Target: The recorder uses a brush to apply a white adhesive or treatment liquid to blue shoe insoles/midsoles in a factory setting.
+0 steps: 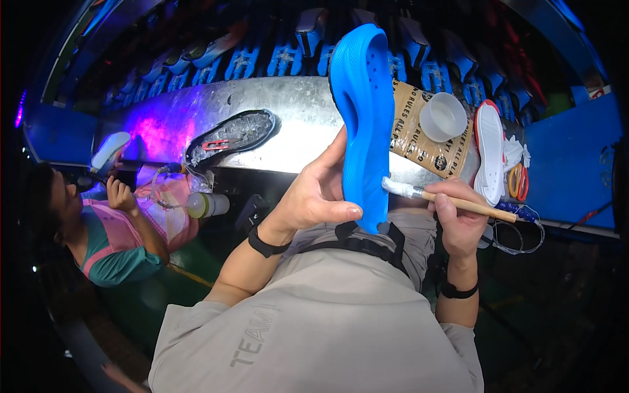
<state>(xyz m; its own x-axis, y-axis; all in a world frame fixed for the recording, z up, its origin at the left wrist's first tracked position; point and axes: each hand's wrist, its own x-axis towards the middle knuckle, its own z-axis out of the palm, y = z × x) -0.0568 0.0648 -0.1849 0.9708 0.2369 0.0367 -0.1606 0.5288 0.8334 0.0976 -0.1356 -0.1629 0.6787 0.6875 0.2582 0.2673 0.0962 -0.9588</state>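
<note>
A blue shoe sole (pixel 362 124) stands nearly upright in front of me, its wide end with small holes at the top. My left hand (pixel 325 187) grips it around the left edge, thumb across the lower part. Between the fingers of my right hand (pixel 457 216) is a wooden-handled brush (pixel 468 205), pointing left. White bristles at its tip touch or almost touch the sole's lower right edge. Right of the sole, a translucent plastic cup (pixel 443 117) rests on a brown taped sheet (pixel 419 141).
A dark sole (pixel 232 139) with a red piece lies on the metal bench (pixel 295 105). A white-and-red sole (pixel 489 154) and tape rolls (pixel 517 182) are at right. Shoes hang on blue racks (pixel 285 60) behind. At left, a co-worker (pixel 124 223) holds a pale shoe part (pixel 110 150).
</note>
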